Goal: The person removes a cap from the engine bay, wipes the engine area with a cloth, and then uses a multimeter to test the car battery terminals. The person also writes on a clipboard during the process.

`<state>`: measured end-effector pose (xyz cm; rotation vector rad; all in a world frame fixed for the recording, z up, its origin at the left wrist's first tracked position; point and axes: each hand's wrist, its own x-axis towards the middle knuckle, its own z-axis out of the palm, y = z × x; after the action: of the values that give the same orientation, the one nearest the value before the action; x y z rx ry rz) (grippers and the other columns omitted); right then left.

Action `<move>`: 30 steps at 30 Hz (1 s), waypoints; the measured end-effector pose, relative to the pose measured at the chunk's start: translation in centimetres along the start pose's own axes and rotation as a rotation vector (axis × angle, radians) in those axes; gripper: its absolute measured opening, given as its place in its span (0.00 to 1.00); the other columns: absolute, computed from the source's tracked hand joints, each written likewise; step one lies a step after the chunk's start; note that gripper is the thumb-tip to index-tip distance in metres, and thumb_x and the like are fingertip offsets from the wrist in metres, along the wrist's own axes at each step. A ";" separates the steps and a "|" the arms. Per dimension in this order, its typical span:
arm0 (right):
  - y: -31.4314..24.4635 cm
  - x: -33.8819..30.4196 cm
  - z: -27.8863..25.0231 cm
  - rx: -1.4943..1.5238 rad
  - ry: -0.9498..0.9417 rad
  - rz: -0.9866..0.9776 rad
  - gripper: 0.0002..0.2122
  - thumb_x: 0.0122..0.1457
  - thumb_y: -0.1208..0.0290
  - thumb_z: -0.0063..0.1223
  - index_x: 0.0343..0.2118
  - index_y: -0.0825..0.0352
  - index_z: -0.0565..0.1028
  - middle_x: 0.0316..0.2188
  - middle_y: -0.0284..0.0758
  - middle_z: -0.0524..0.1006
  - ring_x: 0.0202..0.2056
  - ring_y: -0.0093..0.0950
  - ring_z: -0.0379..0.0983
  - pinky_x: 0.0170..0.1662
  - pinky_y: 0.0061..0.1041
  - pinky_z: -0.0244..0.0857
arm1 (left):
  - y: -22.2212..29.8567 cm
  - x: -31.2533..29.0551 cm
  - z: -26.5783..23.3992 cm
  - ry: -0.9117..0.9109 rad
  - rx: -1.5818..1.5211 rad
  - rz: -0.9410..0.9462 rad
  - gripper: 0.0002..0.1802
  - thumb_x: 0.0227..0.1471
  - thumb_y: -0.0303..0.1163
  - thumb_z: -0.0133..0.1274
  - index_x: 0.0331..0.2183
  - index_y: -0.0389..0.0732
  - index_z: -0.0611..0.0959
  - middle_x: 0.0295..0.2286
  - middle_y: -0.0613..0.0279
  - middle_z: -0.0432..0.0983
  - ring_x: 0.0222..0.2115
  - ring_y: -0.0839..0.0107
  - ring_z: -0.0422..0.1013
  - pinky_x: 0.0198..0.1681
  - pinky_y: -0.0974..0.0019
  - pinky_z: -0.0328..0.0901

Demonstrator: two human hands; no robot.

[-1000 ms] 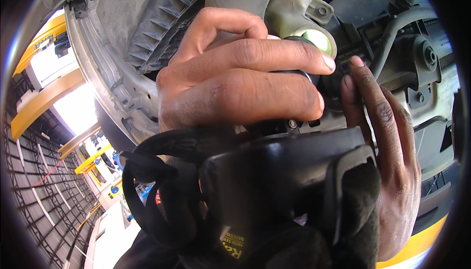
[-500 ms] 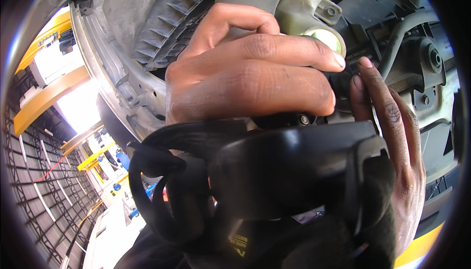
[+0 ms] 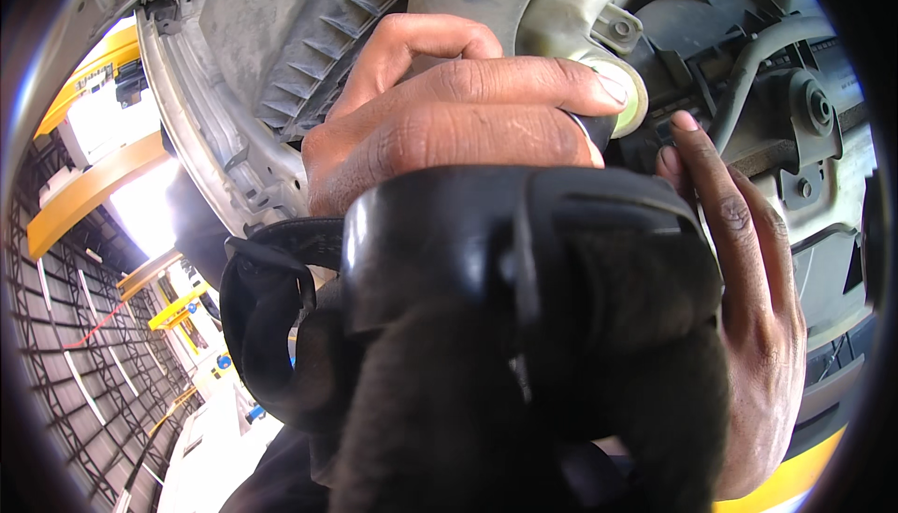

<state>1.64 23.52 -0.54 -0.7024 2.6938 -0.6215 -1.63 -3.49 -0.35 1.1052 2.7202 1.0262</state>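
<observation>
In the middle of an engine bay my left hand [image 3: 440,111] is closed, its fingers curled and pointing right. A dark rounded piece with a bright edge [image 3: 597,128] shows just past its fingertips; I cannot make out what it is or how it is held. Close by is the pale, lit round end [image 3: 629,97] of a grey plastic duct [image 3: 561,22]. My right hand [image 3: 748,326] rises at the right, fingers stretched upward and tips by dark engine parts; its thumb and palm are hidden. Blurred black gear with a strap loop [image 3: 430,251] covers the space below both hands.
A ribbed grey plastic cover [image 3: 309,55] lies at upper left, beside the metal body edge [image 3: 201,153]. A grey hose [image 3: 739,83] and a bolted bracket [image 3: 812,120] stand at upper right. Workshop wall framing [image 3: 84,354] and yellow beams [image 3: 94,181] show far left.
My left hand has shifted slightly left, uncovering more of the lit round duct end. The black gear has swung up and left across the view. My right hand has barely moved.
</observation>
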 end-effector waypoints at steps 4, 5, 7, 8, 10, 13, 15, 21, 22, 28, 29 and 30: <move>-0.1 -0.3 0.0 -0.007 0.005 0.000 0.35 0.54 0.78 0.64 0.69 0.67 0.73 0.73 0.35 0.69 0.66 0.41 0.71 0.66 0.37 0.71 | 0.3 -0.1 -0.3 0.000 0.008 0.008 0.12 0.60 0.33 0.66 0.45 0.46 0.82 0.52 0.48 0.86 0.47 0.64 0.80 0.56 0.54 0.64; -0.1 -0.3 0.0 -0.012 0.004 -0.001 0.36 0.53 0.79 0.64 0.69 0.67 0.73 0.73 0.35 0.69 0.66 0.41 0.71 0.66 0.37 0.71 | 0.3 -0.1 -0.4 0.001 0.011 0.008 0.12 0.60 0.33 0.66 0.45 0.46 0.82 0.52 0.48 0.86 0.46 0.64 0.80 0.56 0.54 0.64; -0.2 -0.4 0.1 -0.020 0.008 -0.007 0.36 0.53 0.79 0.64 0.69 0.67 0.73 0.73 0.35 0.69 0.66 0.41 0.71 0.66 0.37 0.71 | 0.3 0.0 -0.6 -0.013 0.018 0.004 0.12 0.60 0.33 0.66 0.45 0.46 0.83 0.52 0.48 0.86 0.46 0.65 0.80 0.56 0.55 0.64; -0.2 -0.4 0.2 -0.018 0.010 -0.005 0.36 0.53 0.79 0.65 0.69 0.67 0.73 0.73 0.35 0.69 0.66 0.41 0.71 0.66 0.37 0.71 | 0.2 0.1 -0.8 -0.021 0.023 -0.001 0.12 0.60 0.33 0.66 0.45 0.46 0.83 0.52 0.48 0.86 0.46 0.65 0.80 0.56 0.55 0.64; -0.2 -0.6 0.2 -0.025 0.016 -0.009 0.37 0.52 0.80 0.65 0.69 0.67 0.73 0.73 0.35 0.69 0.66 0.41 0.71 0.66 0.37 0.71 | 0.1 0.2 -1.1 -0.036 0.035 -0.005 0.12 0.60 0.33 0.66 0.45 0.45 0.83 0.52 0.48 0.86 0.46 0.65 0.80 0.56 0.55 0.64; -0.3 -0.9 0.3 -0.033 0.027 -0.013 0.37 0.52 0.80 0.65 0.70 0.67 0.73 0.73 0.35 0.69 0.66 0.41 0.71 0.66 0.37 0.71 | -0.2 0.2 -1.6 -0.059 0.052 -0.016 0.12 0.60 0.34 0.66 0.45 0.45 0.84 0.52 0.48 0.86 0.46 0.65 0.80 0.56 0.55 0.64; -0.4 -0.9 0.4 -0.039 0.034 -0.023 0.38 0.51 0.81 0.66 0.70 0.67 0.73 0.73 0.35 0.69 0.65 0.41 0.71 0.66 0.37 0.71 | -0.5 -0.1 -1.9 -0.070 0.061 -0.023 0.12 0.60 0.34 0.66 0.45 0.45 0.84 0.52 0.49 0.86 0.46 0.65 0.80 0.56 0.55 0.64; -0.7 -1.0 0.1 -0.109 0.076 -0.062 0.39 0.50 0.82 0.67 0.70 0.67 0.72 0.73 0.36 0.68 0.65 0.42 0.71 0.66 0.37 0.71 | -1.4 -0.6 -1.2 -0.005 0.117 0.021 0.17 0.60 0.34 0.66 0.48 0.45 0.82 0.52 0.46 0.85 0.47 0.61 0.79 0.57 0.53 0.64; -0.5 -0.9 -0.1 -0.099 0.074 -0.047 0.40 0.49 0.81 0.68 0.70 0.67 0.72 0.73 0.35 0.68 0.65 0.41 0.71 0.66 0.37 0.71 | -1.3 -0.6 -0.9 0.035 0.136 0.068 0.21 0.60 0.35 0.67 0.52 0.45 0.78 0.53 0.44 0.84 0.49 0.58 0.79 0.58 0.50 0.65; -0.7 -1.4 -1.3 -0.018 -0.023 0.012 0.36 0.54 0.77 0.66 0.70 0.69 0.71 0.73 0.36 0.67 0.64 0.40 0.71 0.65 0.38 0.73 | 0.3 -0.1 -0.1 0.151 0.177 0.025 0.30 0.57 0.32 0.66 0.57 0.45 0.72 0.52 0.38 0.83 0.51 0.49 0.78 0.60 0.42 0.67; -0.6 -1.4 -1.4 -0.015 -0.014 0.007 0.35 0.56 0.76 0.64 0.70 0.70 0.71 0.72 0.36 0.67 0.65 0.40 0.71 0.65 0.38 0.73 | 0.4 0.1 -0.2 0.156 0.181 -0.017 0.30 0.56 0.32 0.65 0.57 0.44 0.72 0.52 0.38 0.83 0.51 0.49 0.78 0.60 0.42 0.67; -0.5 -1.4 -1.3 -0.037 -0.021 -0.001 0.33 0.58 0.76 0.62 0.69 0.70 0.72 0.72 0.36 0.68 0.64 0.40 0.71 0.64 0.38 0.73 | 0.8 0.0 -0.6 0.154 0.184 -0.049 0.30 0.54 0.31 0.65 0.56 0.44 0.72 0.52 0.38 0.83 0.52 0.49 0.78 0.61 0.42 0.67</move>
<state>2.48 24.31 1.05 -0.7160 2.6917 -0.5626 -1.30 -3.44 0.62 1.0153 3.0006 0.9054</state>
